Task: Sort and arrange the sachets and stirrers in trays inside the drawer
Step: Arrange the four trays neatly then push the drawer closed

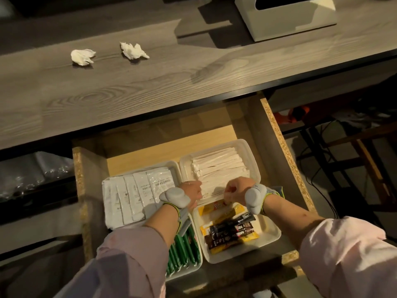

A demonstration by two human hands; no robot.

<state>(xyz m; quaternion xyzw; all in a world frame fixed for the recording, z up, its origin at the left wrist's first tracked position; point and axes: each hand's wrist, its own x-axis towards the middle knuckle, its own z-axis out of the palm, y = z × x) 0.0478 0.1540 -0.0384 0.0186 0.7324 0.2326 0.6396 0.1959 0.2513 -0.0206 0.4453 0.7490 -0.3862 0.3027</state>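
- Grey wood-grain tabletop point(150, 87) is overhanging the scene, and one chipboard drawer point(277, 134) is standing pulled out beneath it, presumably so its contents can be reached from above.
- Four white trays point(253, 155) are sitting edge to edge in two rows inside the drawer, apparently so that each kind of item keeps its own compartment.
- One white box point(285, 18) is standing at the far right of the tabletop, well apart from the work.
- Paper-wrapped stirrers point(219, 166) are lying side by side in the far right tray; they are too many and too overlapped to count.
- White sachets point(137, 194) are filling the far left tray in an overlapping row, with about five faces showing.
- Green sachets point(182, 248) are lining the near left tray, partly hidden by the left forearm, so the count is uncertain.
- Dark and yellow sachets point(232, 229) are lying mixed and crossed in the near right tray, which looks like the least sorted of the four.
- Two crumpled tissues point(82, 57) are lying apart on the tabletop.
- Two hands are working over the near edge of the stirrer tray: the left hand point(191, 190) is curling down at the pile's near left corner, and the right hand point(234, 190) is closing its fingers into a pinch just above the yellow sachets, though whether either is actually holding anything cannot be told.
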